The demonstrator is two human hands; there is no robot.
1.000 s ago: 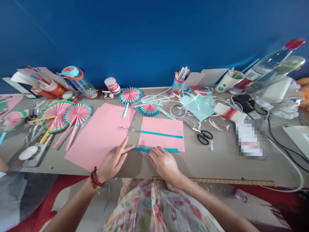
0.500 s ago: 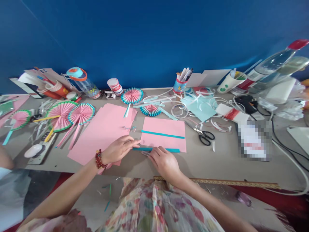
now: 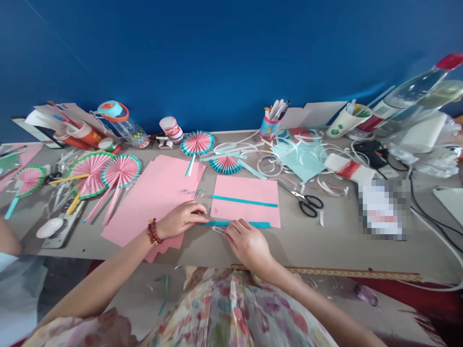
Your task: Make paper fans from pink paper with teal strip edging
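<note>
We take this for a craft workspace: around the pink paper stack (image 3: 144,202) we see pleated fans (image 3: 122,169) on its left, scissors (image 3: 299,195) on its right, a pen cup (image 3: 269,129) beyond it to the right, and a blue wall (image 3: 217,62) behind.

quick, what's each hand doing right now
Left hand: fingers bent at the teal strip's left end; grip can't be told.
Right hand: curled over the strip's middle; grip hidden.

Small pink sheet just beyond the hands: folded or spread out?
Spread flat: the small pink sheet shows as a smooth rectangle, with a teal strip lying straight across it.
</note>
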